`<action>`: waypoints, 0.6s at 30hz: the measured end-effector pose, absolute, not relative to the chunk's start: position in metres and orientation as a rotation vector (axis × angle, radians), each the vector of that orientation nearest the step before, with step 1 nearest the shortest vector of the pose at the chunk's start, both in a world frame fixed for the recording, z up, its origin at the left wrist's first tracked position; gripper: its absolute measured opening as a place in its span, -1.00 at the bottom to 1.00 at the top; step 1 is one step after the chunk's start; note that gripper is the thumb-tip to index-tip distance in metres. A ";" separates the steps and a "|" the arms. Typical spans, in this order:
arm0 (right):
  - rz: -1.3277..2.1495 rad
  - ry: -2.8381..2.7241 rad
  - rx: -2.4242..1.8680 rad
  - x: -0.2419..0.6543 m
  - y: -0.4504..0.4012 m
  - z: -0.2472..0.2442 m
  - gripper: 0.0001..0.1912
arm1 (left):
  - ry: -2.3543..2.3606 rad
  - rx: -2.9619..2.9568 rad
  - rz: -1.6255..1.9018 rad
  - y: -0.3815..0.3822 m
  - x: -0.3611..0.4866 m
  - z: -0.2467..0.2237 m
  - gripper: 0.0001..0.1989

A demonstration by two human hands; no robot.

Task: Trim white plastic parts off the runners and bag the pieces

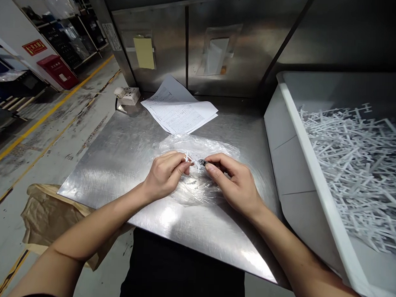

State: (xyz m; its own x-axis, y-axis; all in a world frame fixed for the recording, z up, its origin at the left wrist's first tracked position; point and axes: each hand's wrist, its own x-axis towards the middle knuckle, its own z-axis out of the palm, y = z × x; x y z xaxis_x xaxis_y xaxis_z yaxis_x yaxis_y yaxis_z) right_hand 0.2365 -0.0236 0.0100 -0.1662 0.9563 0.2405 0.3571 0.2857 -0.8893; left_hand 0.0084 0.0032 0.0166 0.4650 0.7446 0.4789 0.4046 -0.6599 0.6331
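Note:
Over the middle of the metal table, my left hand (166,173) pinches a small white plastic piece (196,164) with thin branches. My right hand (233,180) is closed around a small dark tool (202,162), whose tip meets the right side of the white piece. Most of the tool is hidden inside the fingers. Beneath both hands lies a crumpled clear plastic bag (196,189) with some small pieces on it, too small to make out.
A big grey bin (290,169) of white branched plastic pieces (362,171) flanks the metal table (103,162) on the right. Printed sheets (180,109) and a power socket (130,96) lie at the back. A brown paper bag (52,217) is at the lower left.

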 end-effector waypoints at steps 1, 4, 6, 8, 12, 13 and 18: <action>0.862 -1.703 -1.207 0.237 -0.024 0.010 -0.82 | 0.952 2.266 1.050 0.003 0.008 0.017 -0.68; 0.826 -1.736 -1.197 0.238 -0.024 0.012 -0.82 | 0.944 2.233 1.023 0.004 0.008 0.017 -0.67; 0.807 -1.762 -1.186 0.239 -0.024 0.014 -0.82 | 0.946 2.228 1.018 0.004 0.007 0.017 -0.67; 0.788 -1.777 -1.175 0.239 -0.024 0.016 -0.83 | 0.939 2.232 1.019 0.005 0.007 0.017 -0.67; 0.777 -1.790 -1.181 0.240 -0.024 0.020 -0.83 | 0.925 2.243 1.022 0.005 0.007 0.018 -0.67; 0.779 -1.792 -1.186 0.240 -0.024 0.021 -0.83 | 0.925 2.244 1.023 0.005 0.007 0.019 -0.67; 0.773 -1.821 -1.160 0.241 -0.025 0.022 -0.84 | 0.922 2.242 1.030 0.005 0.006 0.019 -0.67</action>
